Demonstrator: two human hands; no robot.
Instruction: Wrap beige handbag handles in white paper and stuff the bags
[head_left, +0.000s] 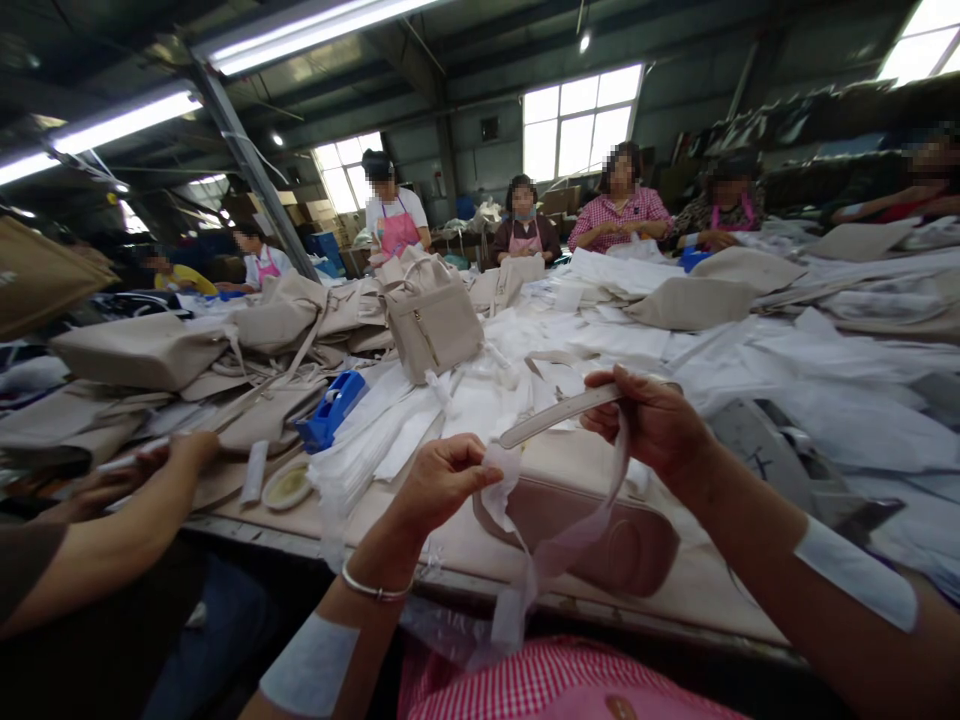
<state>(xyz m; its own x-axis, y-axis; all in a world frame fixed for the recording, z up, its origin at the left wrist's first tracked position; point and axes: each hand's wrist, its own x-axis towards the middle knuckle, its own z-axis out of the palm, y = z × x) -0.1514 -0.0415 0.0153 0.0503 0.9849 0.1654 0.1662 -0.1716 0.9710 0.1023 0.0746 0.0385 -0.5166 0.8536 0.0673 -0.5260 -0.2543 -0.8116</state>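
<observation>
My left hand (448, 478) pinches the end of a thin white wrapping strip (507, 472), at the left tip of a beige bag strap (551, 415). My right hand (651, 418) is closed around that strap farther along, holding it raised and slightly tilted. From the strap a long translucent band (581, 540) of the same wrapping loops down past the table edge. Below both hands, a beige leather bag (637, 550) lies on its side on the table, partly behind the hanging band. Whether the strap is joined to this bag cannot be made out.
White wrapping sheets (465, 400) cover much of the table. A blue tape dispenser (330, 410), a small round dish (286, 488) and a grey tape dispenser (784, 455) stand nearby. An upright beige bag (435, 320) is ahead. A co-worker's arm (142, 530) reaches in at left; several people work opposite.
</observation>
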